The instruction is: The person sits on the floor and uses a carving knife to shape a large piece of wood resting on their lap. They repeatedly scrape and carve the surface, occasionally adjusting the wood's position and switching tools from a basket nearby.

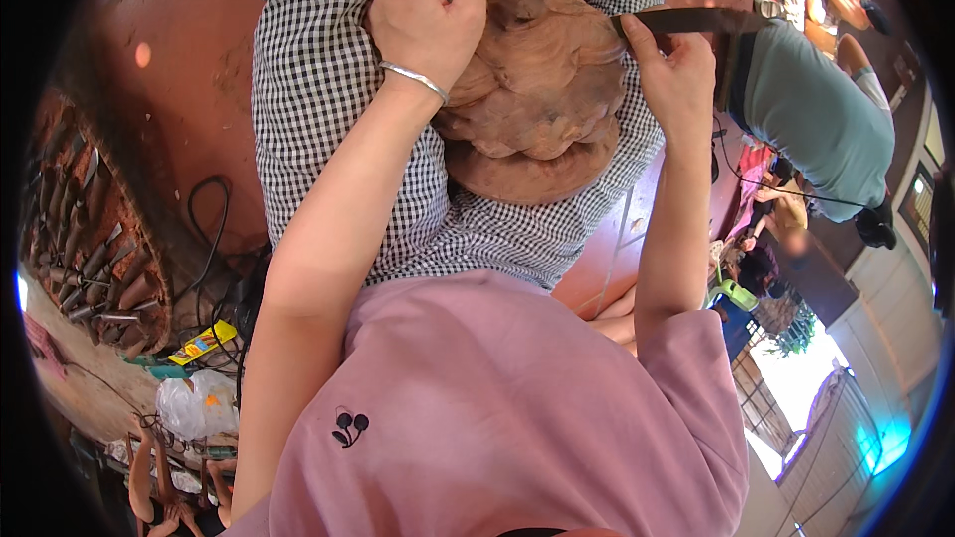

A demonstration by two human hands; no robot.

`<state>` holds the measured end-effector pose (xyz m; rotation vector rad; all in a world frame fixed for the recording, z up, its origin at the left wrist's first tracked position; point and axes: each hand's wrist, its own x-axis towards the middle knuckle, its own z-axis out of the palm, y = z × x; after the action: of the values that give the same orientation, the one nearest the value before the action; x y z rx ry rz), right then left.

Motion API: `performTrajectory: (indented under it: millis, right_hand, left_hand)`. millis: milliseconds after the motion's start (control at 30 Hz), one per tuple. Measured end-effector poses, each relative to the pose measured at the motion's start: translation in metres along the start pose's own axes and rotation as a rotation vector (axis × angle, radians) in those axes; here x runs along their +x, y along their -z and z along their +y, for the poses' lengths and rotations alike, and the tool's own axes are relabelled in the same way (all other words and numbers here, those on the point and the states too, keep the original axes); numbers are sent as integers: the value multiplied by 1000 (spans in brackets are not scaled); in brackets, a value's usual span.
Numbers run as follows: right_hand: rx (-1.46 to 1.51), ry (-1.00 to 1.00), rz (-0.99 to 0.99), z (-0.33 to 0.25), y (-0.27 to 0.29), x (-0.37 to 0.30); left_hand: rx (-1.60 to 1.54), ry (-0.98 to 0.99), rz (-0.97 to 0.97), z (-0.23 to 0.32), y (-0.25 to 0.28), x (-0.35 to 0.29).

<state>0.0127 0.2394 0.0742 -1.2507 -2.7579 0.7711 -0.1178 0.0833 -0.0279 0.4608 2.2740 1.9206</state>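
A brown wood carving [537, 89] with rounded, lobed shapes and a smooth curved base lies across my lap. Over its upper left part rests my left hand [428, 15], steadying it, with thumb and fingers bent around the wood; some fingertips run out of the picture. At the carving's right edge, my right hand [676, 70] pinches a dark flat strip [706, 22] between thumb and fingers. One end of the strip meets the wood, and the other points away to the right. Whether it is abrasive or a blade I cannot tell.
A round basket [164, 298] with several wooden-handled carving tools [85, 229] stands on the left. Near it lie a black cable [214, 229], a yellow packet [203, 341] and a clear plastic bag [197, 405]. Other people, one in a grey-green shirt [816, 119], sit at right and lower left.
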Motion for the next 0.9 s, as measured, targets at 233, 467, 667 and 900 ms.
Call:
performTrajectory:
  millis: [233, 467, 667, 900]
  right_hand:
    - [-109, 9, 32, -10, -2, -5]
    - [-194, 240, -43, -9, -2, -6]
    - [-98, -71, -323, 0, 17, 36]
    - [-165, 144, -636, -14, 21, 52]
  left_hand:
    - [18, -31, 18, -2, -2, 0]
    - [23, -23, -3, 7, 3, 1]
    - [-30, 3, 10, -2, -1, 0]
    - [2, -7, 10, -1, 0, 1]
